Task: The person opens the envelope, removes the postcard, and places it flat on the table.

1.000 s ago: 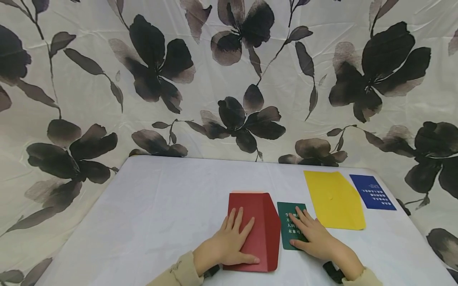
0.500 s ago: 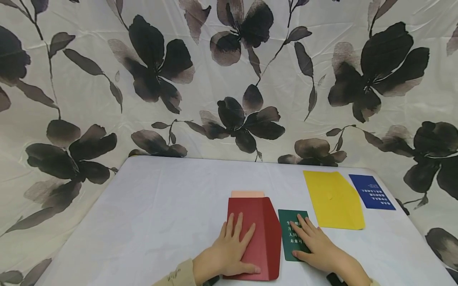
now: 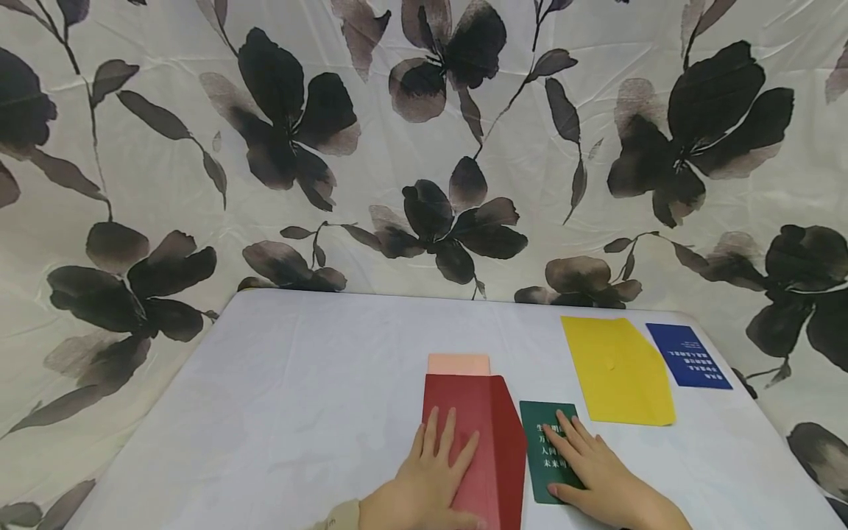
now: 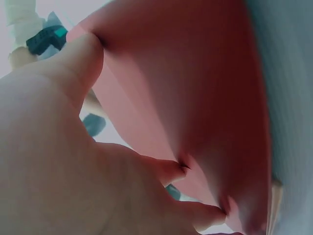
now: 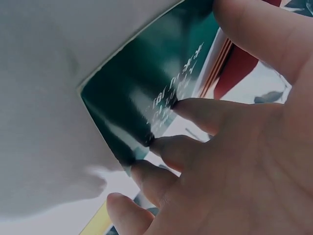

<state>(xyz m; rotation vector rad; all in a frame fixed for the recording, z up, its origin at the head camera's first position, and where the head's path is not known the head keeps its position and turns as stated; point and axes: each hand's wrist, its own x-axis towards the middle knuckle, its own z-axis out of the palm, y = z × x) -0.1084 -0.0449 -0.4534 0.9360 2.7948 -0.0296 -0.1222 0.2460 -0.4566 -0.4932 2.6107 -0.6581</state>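
Note:
My left hand [image 3: 427, 475] rests with spread fingers on a red envelope [image 3: 457, 397], whose darker flap lies on the right side. From the envelope's far end sticks a peach-coloured card or paper [image 3: 458, 364]; the rest of it is hidden. Close by on the right, my right hand [image 3: 599, 471] presses a green card [image 3: 539, 416] with white printed characters, fingers extended. In the left wrist view the fingertips touch the red envelope [image 4: 205, 88]. The right wrist view has the fingers against the green card [image 5: 142, 73].
Beyond my right hand lies a yellow envelope [image 3: 616, 375]. A blue card [image 3: 689, 355] with white print sits at the far right of the white-covered table [image 3: 298, 397]. A cloth with dark flowers [image 3: 450, 221] hangs behind the table.
Both hands have slid nearer to me, the red envelope moving with the left and the green card with the right. More of the peach-coloured piece shows at the envelope's far end.

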